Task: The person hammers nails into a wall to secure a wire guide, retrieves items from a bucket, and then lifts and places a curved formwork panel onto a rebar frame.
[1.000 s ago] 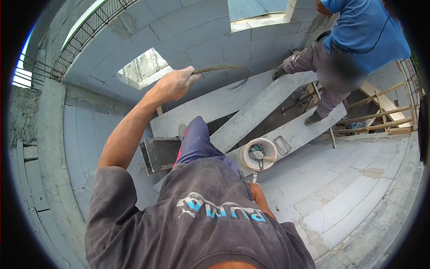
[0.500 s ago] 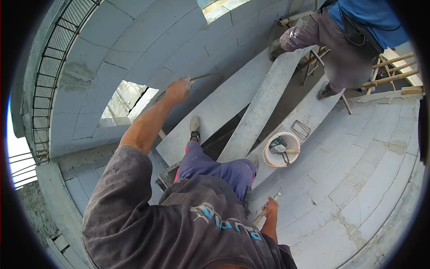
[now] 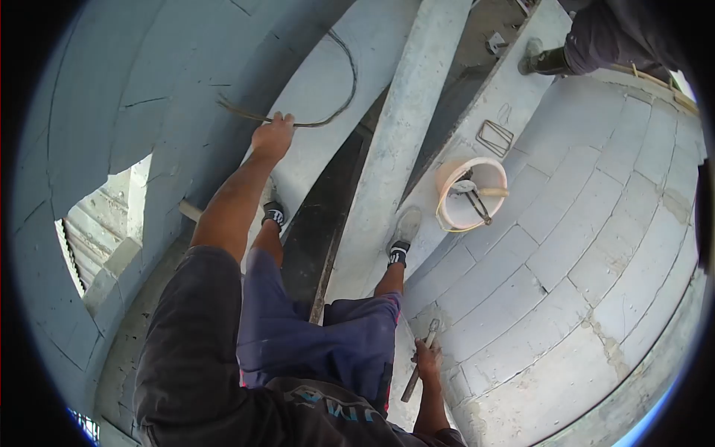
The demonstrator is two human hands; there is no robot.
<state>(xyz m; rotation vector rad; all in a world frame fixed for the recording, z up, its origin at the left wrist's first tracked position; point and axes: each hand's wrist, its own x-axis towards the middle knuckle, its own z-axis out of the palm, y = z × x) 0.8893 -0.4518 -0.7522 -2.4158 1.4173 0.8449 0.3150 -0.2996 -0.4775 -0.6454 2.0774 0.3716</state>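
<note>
My left hand [image 3: 273,137] is closed on a bundle of thin wire [image 3: 345,95], which curves out over the pale plank on one side, with a short end sticking out toward the block wall. Low at the right, my right hand [image 3: 427,359] grips a metal hand tool [image 3: 409,383] by its middle, beside the right-hand block wall. A pinkish bucket [image 3: 449,176] stands on a plank, holding tools, one with a wooden handle [image 3: 493,192]. Past the bucket lies a bent wire frame [image 3: 494,138].
Long planks [image 3: 402,112] run away from me with dark gaps between them; my feet are on them. Block walls [image 3: 566,246] rise on both sides, the left one with an opening [image 3: 112,216]. A co-worker's leg [image 3: 596,45] stands at the upper right.
The view has tilted down and moved closer to the planks. My left hand has come lower with the wire, whose curve now shows fully. The co-worker is mostly out of view.
</note>
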